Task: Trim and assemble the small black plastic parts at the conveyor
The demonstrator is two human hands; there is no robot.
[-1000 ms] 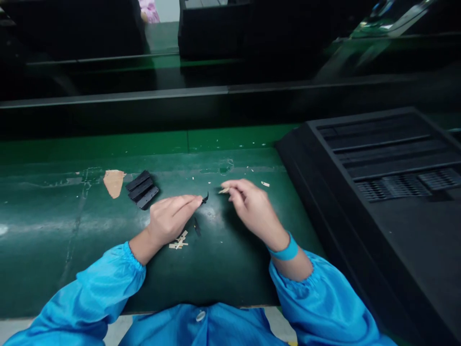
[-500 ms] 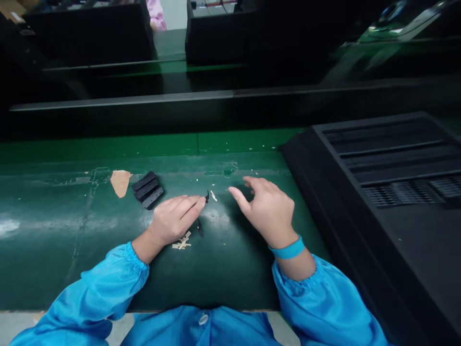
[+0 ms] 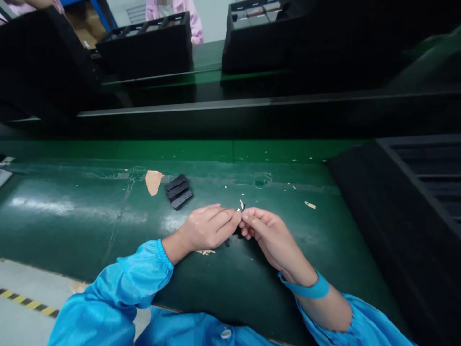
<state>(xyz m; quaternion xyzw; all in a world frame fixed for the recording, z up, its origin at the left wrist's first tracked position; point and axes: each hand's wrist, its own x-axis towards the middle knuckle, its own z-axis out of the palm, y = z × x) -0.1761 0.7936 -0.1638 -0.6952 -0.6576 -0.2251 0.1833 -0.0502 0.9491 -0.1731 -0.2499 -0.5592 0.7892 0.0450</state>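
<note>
While left hand (image 3: 209,227) pinches small black part (image 3: 244,208), right hand (image 3: 271,235) meets it, nearly closed, hold unclear; seemingly fine two-handed handling, next move calling for steadiness.

Fingertips of the left grip (image 3: 212,226) and right grip (image 3: 268,235) hide most of the small black part (image 3: 244,208); whether the right one pinches it too cannot be made out. The left grip partly covers the pale strips (image 3: 206,252) (so their count is lost), and the dark piece (image 3: 227,243) below the fingers shows only in part. The right edge cuts off the large black casing (image 3: 389,216); the left edge clips a pale object (image 3: 4,176). The top edge crops the person in pink (image 3: 195,24). White specks (image 3: 225,187) on the surface (image 3: 118,230) are too tiny to identify.
</note>
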